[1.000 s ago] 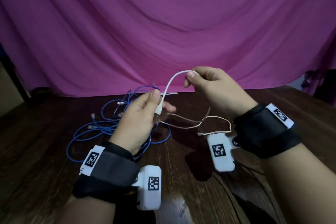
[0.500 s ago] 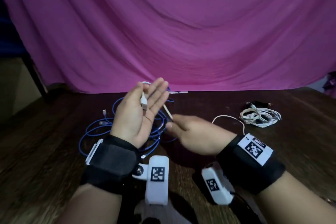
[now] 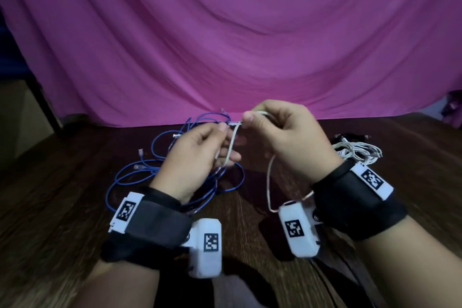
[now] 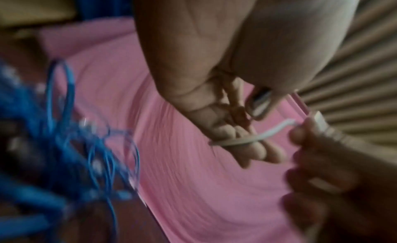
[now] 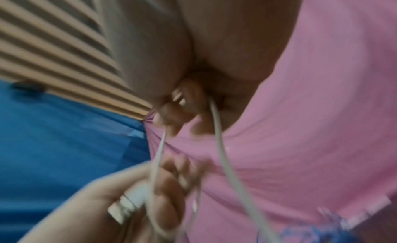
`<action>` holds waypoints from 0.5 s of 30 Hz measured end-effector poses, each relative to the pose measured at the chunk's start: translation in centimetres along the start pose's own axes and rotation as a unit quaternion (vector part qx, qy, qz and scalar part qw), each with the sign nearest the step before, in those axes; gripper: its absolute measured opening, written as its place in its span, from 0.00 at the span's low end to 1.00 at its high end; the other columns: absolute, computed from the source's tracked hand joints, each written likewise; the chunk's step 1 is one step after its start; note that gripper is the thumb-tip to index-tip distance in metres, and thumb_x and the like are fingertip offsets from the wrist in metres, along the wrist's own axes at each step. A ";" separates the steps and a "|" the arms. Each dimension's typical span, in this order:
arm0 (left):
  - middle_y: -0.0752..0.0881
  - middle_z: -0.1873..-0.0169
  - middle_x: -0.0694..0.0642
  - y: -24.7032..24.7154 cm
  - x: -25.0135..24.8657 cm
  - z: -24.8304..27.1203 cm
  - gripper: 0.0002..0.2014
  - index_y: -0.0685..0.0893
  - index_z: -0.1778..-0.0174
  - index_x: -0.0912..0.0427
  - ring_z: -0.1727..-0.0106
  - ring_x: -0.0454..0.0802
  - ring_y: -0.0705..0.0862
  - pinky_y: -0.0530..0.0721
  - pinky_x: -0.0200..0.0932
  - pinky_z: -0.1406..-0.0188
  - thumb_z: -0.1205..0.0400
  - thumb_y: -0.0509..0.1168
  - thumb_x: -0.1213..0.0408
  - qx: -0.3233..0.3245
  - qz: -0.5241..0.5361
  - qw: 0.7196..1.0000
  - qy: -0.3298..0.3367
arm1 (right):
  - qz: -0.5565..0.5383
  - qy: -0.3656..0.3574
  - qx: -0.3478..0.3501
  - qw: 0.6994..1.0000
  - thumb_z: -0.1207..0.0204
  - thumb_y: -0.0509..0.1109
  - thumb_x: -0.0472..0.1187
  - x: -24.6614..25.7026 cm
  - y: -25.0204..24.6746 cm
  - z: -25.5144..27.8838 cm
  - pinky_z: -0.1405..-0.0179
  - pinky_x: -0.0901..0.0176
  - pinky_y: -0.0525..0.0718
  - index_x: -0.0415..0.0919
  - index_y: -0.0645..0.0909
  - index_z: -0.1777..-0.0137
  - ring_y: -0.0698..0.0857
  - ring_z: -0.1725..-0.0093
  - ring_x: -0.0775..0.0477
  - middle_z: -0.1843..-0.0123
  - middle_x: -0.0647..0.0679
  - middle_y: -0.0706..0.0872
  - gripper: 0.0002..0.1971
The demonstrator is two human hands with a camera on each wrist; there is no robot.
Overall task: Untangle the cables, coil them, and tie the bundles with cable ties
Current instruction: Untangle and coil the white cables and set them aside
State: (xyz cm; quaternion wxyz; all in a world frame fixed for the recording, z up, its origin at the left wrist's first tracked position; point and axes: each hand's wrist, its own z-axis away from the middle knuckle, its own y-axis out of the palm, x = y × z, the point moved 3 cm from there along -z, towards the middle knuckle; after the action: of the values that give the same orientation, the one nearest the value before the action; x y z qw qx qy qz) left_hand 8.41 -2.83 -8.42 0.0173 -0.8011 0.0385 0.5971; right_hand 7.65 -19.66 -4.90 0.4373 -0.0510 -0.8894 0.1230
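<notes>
Both hands raised above the tabletop (image 3: 275, 207), working one white cable (image 3: 231, 147).

Left hand (image 3: 197, 157): fingers (image 4: 253, 149) curled, cable looped round them, plug end held at the thumb. Right hand (image 3: 287, 137): thumb and forefinger pinch the same cable just above the left hand; the slack hangs below the right palm to the wrist camera. Blue cable (image 3: 160, 172): loose tangle lying on the tabletop, left of centre, beyond and beneath the left hand. White cable bundle (image 3: 360, 152): on the tabletop at far right, apart from both hands. Pink cloth (image 3: 225, 45) hangs behind.
</notes>
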 end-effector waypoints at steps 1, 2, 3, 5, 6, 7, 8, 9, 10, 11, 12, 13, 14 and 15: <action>0.94 0.56 0.57 0.7 -0.2 0.4 0.14 0.88 0.51 0.63 0.71 0.41 0.85 0.84 0.33 0.68 0.12 0.62 0.57 0.037 0.046 0.998 -0.022 | -0.043 0.031 -0.038 0.998 0.19 0.77 0.43 -0.7 -0.2 -0.1 0.64 0.47 0.77 0.39 0.86 0.60 0.77 0.65 0.51 0.67 0.46 0.82 0.11; 0.94 0.54 0.60 1.2 -0.3 0.6 0.15 0.90 0.52 0.61 0.72 0.40 0.82 0.82 0.32 0.69 0.15 0.64 0.54 0.065 0.090 0.993 -0.040 | -0.091 0.069 -0.061 0.992 0.21 0.79 0.44 -1.4 -0.3 -0.1 0.62 0.44 0.78 0.41 0.86 0.60 0.77 0.64 0.48 0.66 0.45 0.82 0.10; 0.94 0.53 0.61 1.7 -0.3 0.8 0.16 0.92 0.52 0.59 0.72 0.40 0.80 0.81 0.31 0.69 0.18 0.65 0.52 0.084 0.130 0.986 -0.055 | -0.133 0.105 -0.065 0.983 0.22 0.79 0.45 -2.1 -0.3 0.0 0.61 0.42 0.77 0.42 0.86 0.60 0.77 0.64 0.46 0.66 0.44 0.82 0.09; 0.92 0.56 0.57 2.2 -0.2 0.9 0.16 0.94 0.51 0.58 0.71 0.38 0.79 0.80 0.29 0.68 0.19 0.66 0.51 0.103 0.192 0.972 -0.087 | -0.196 0.157 -0.032 0.967 0.19 0.76 0.47 -3.2 0.0 0.2 0.66 0.46 0.76 0.44 0.85 0.57 0.80 0.66 0.46 0.66 0.46 0.83 0.09; 0.90 0.57 0.55 2.3 0.0 1.0 0.16 0.94 0.50 0.58 0.70 0.38 0.79 0.81 0.29 0.67 0.19 0.67 0.51 0.111 0.218 0.964 -0.102 | -0.216 0.173 -0.009 0.961 0.17 0.74 0.48 -3.5 0.3 0.3 0.74 0.51 0.74 0.45 0.84 0.56 0.83 0.68 0.48 0.66 0.47 0.85 0.09; 0.88 0.59 0.53 2.3 0.2 1.0 0.16 0.93 0.48 0.59 0.69 0.38 0.80 0.81 0.29 0.67 0.18 0.67 0.52 0.120 0.241 0.956 -0.113 | -0.229 0.185 0.010 0.956 0.16 0.72 0.50 -3.6 0.4 0.4 0.80 0.58 0.73 0.45 0.83 0.55 0.85 0.69 0.50 0.66 0.46 0.87 0.10; 0.85 0.60 0.51 2.4 0.3 1.0 0.16 0.92 0.47 0.59 0.67 0.39 0.80 0.81 0.29 0.66 0.18 0.67 0.52 0.127 0.258 0.950 -0.119 | -0.240 0.193 0.025 0.951 0.16 0.71 0.51 -3.7 0.5 0.4 0.83 0.63 0.72 0.46 0.83 0.54 0.87 0.69 0.51 0.65 0.46 0.89 0.10; 0.84 0.61 0.50 2.4 0.4 1.0 0.15 0.92 0.47 0.58 0.66 0.39 0.81 0.82 0.30 0.66 0.18 0.68 0.51 0.129 0.268 0.948 -0.117 | -0.251 0.198 0.039 0.947 0.16 0.71 0.52 -3.6 0.5 0.5 0.85 0.64 0.72 0.46 0.83 0.54 0.88 0.69 0.51 0.64 0.45 0.90 0.11; 0.84 0.62 0.49 2.3 0.5 0.9 0.14 0.92 0.49 0.58 0.65 0.39 0.84 0.83 0.30 0.65 0.19 0.69 0.51 0.125 0.267 0.949 -0.110 | -0.260 0.201 0.050 0.943 0.16 0.70 0.53 -3.6 0.5 0.5 0.85 0.65 0.73 0.46 0.84 0.53 0.88 0.69 0.52 0.63 0.44 0.91 0.11; 0.85 0.63 0.49 2.3 0.5 0.8 0.14 0.92 0.50 0.57 0.63 0.40 0.85 0.84 0.32 0.62 0.21 0.71 0.51 0.118 0.261 0.953 -0.100 | -0.265 0.205 0.060 0.940 0.15 0.70 0.53 -3.5 0.6 0.5 0.85 0.66 0.74 0.47 0.84 0.54 0.88 0.69 0.52 0.62 0.44 0.91 0.11; 0.86 0.62 0.50 2.3 0.6 0.8 0.14 0.91 0.52 0.57 0.62 0.42 0.87 0.83 0.35 0.57 0.23 0.73 0.50 0.112 0.250 0.957 -0.091 | -0.270 0.210 0.066 0.937 0.15 0.69 0.52 -3.5 0.6 0.5 0.84 0.65 0.74 0.46 0.84 0.54 0.88 0.69 0.52 0.61 0.44 0.91 0.11; 0.86 0.61 0.52 2.3 0.7 0.7 0.14 0.90 0.52 0.58 0.60 0.45 0.87 0.82 0.39 0.52 0.24 0.74 0.51 0.107 0.235 0.963 -0.082 | -0.276 0.214 0.068 0.935 0.14 0.68 0.51 -3.4 0.7 0.5 0.85 0.65 0.73 0.45 0.84 0.53 0.86 0.69 0.51 0.62 0.44 0.90 0.12; 0.86 0.59 0.55 2.2 0.7 0.6 0.14 0.89 0.52 0.58 0.58 0.47 0.87 0.79 0.42 0.49 0.24 0.75 0.52 0.103 0.215 0.968 -0.075 | -0.287 0.216 0.066 0.931 0.13 0.67 0.51 -3.4 0.8 0.5 0.85 0.65 0.72 0.43 0.83 0.52 0.85 0.70 0.50 0.63 0.44 0.88 0.12; 0.87 0.57 0.57 2.1 0.8 0.6 0.11 0.89 0.53 0.58 0.57 0.50 0.88 0.82 0.44 0.49 0.22 0.75 0.53 0.096 0.193 0.974 -0.069 | -0.300 0.217 0.062 0.927 0.13 0.67 0.50 -3.3 0.9 0.5 0.86 0.65 0.70 0.42 0.81 0.50 0.83 0.71 0.50 0.64 0.44 0.86 0.12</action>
State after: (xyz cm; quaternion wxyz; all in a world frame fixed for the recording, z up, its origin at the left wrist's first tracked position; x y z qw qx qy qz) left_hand 7.88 -4.92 -9.30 -0.0188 -0.7301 0.2480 0.6365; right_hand 9.27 -19.57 -7.95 0.6380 0.2199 -0.7374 0.0274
